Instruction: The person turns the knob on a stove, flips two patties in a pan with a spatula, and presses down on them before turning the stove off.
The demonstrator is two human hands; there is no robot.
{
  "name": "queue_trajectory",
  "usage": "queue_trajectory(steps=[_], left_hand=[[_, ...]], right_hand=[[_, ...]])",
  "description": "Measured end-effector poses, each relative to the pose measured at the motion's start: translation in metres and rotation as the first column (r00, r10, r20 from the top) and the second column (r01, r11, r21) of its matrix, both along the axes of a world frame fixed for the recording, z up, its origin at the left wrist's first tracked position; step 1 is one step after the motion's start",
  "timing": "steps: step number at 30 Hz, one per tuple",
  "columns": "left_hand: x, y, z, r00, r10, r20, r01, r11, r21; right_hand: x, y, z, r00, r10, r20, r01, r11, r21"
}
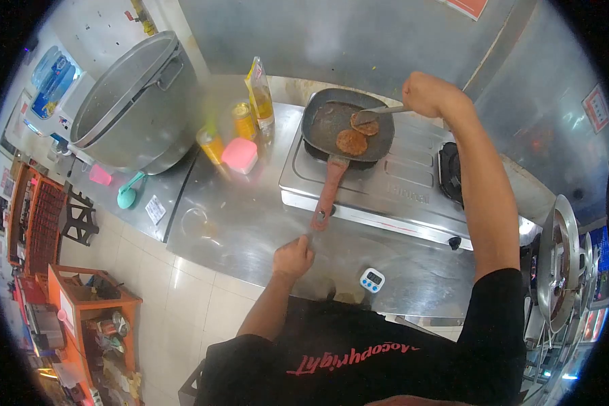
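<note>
My right hand [430, 95] is closed around the handle of a spatula [389, 109], held over the back right of the pan. Its blade touches a browned patty [364, 124], covering part of it. A second patty [352, 142] lies flat just in front. Both are in a dark square frying pan [316, 120] on the gas stove [298, 179], its brown handle [330, 193] pointing toward me. Below the handle's end, my left hand [294, 257] is a loose fist over the steel counter, apart from the handle, with nothing visible in it.
A pink-lidded container [240, 155], yellow cans [243, 120] and a pouch [260, 95] stand left of the stove. A big metal pot [139, 111] sits farther left. A timer [372, 279] lies near the front edge. A second burner [451, 172] is at right.
</note>
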State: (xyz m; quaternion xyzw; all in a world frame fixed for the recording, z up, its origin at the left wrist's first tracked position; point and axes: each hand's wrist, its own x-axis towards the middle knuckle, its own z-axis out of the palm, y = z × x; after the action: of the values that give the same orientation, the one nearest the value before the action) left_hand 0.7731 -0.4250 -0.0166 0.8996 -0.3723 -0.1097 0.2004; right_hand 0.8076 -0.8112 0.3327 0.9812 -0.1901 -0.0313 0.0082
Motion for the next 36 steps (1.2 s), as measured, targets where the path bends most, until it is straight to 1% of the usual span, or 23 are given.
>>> queue_trajectory(steps=[2,3,5,6,8,9,11,12,14,15,17,18,20,21,23,25,26,27,28,29,32,34,36], left_hand=[[0.000,0.000,0.000,1.000,-0.005,-0.003,0.005,1.000,-0.003],[0.000,-0.001,0.000,1.000,-0.003,-0.010,0.003,1.000,0.007],[0.000,0.000,0.000,1.000,-0.001,-0.019,0.002,1.000,0.018],[0.001,0.000,0.001,1.000,-0.005,-0.019,0.005,1.000,0.015],[0.001,0.000,0.001,1.000,-0.008,-0.018,0.008,1.000,0.010],[0.000,0.000,0.002,1.000,-0.008,-0.015,0.008,1.000,0.013],[0.001,0.001,0.003,1.000,-0.006,-0.011,0.006,1.000,0.012],[0.000,0.001,0.005,1.000,-0.004,-0.007,0.004,1.000,0.006],[0.000,0.000,0.004,1.000,0.001,-0.005,-0.001,1.000,-0.007],[0.000,0.001,0.003,1.000,-0.005,-0.004,0.005,1.000,-0.010],[0.001,0.000,0.000,1.000,-0.005,-0.005,0.005,1.000,-0.017],[0.001,0.001,-0.002,1.000,-0.004,-0.011,0.003,1.000,-0.026],[0.001,0.001,-0.001,1.000,-0.001,-0.018,0.000,0.999,-0.035],[0.001,0.001,-0.001,1.000,0.000,-0.022,-0.001,0.999,-0.047],[0.002,0.000,-0.001,1.000,0.002,-0.026,-0.003,0.998,-0.060],[0.002,0.001,-0.002,1.000,-0.003,-0.009,0.003,1.000,-0.022],[0.002,0.001,-0.002,1.000,-0.002,-0.011,0.002,1.000,-0.022],[0.001,0.002,-0.003,1.000,0.000,-0.001,0.000,0.998,-0.057],[0.001,0.002,-0.004,1.000,0.000,0.008,0.001,0.996,-0.093],[0.001,0.002,-0.005,1.000,-0.002,0.005,0.003,0.996,-0.092],[0.001,0.001,-0.006,1.000,-0.004,0.020,0.006,0.996,-0.089],[0.001,0.001,-0.006,1.000,0.005,0.013,-0.004,0.999,-0.052],[0.001,0.000,-0.006,1.000,0.010,0.019,-0.009,0.998,-0.065]], right_hand=[[0.010,-0.002,0.003,0.960,0.194,-0.201,-0.223,0.966,-0.132],[0.012,-0.003,0.004,0.960,0.193,-0.202,-0.222,0.967,-0.128],[0.015,0.019,0.020,0.962,0.045,-0.270,-0.080,0.990,-0.120],[0.017,0.021,0.020,0.962,0.044,-0.270,-0.079,0.990,-0.119],[0.024,0.018,0.019,0.975,-0.103,-0.198,0.092,0.994,-0.064],[0.026,0.015,0.018,0.975,-0.103,-0.196,0.092,0.994,-0.064],[0.032,0.001,0.013,0.977,0.047,-0.210,-0.065,0.995,-0.080],[0.036,-0.006,0.015,0.977,0.049,-0.208,-0.068,0.994,-0.086],[0.039,-0.013,0.021,0.975,0.143,-0.172,-0.163,0.981,-0.104],[0.039,-0.017,0.026,0.974,0.145,-0.175,-0.165,0.980,-0.109],[0.039,-0.022,0.040,0.972,0.079,-0.223,-0.097,0.993,-0.072],[0.039,-0.022,0.043,0.971,0.083,-0.226,-0.102,0.992,-0.074],[0.039,-0.027,0.045,0.934,0.171,-0.314,-0.227,0.962,-0.153],[0.039,-0.029,0.042,0.933,0.172,-0.315,-0.229,0.961,-0.155],[0.039,-0.029,0.037,0.975,0.021,-0.219,-0.016,1.000,0.026],[0.042,-0.029,0.036,0.971,-0.006,-0.238,0.008,1.000,0.005],[0.043,-0.029,0.036,0.966,-0.036,-0.255,0.033,0.999,-0.014],[0.042,-0.029,0.034,0.966,-0.036,-0.257,0.034,0.999,-0.012],[0.039,-0.025,0.034,0.977,-0.067,-0.201,0.075,0.997,0.032],[0.038,-0.022,0.036,0.984,-0.102,-0.146,0.114,0.991,0.077],[0.041,-0.015,0.041,0.974,-0.095,-0.204,0.108,0.993,0.053],[0.044,-0.012,0.042,0.974,-0.104,-0.201,0.117,0.992,0.053],[0.047,-0.010,0.042,0.973,-0.115,-0.200,0.128,0.990,0.054]])
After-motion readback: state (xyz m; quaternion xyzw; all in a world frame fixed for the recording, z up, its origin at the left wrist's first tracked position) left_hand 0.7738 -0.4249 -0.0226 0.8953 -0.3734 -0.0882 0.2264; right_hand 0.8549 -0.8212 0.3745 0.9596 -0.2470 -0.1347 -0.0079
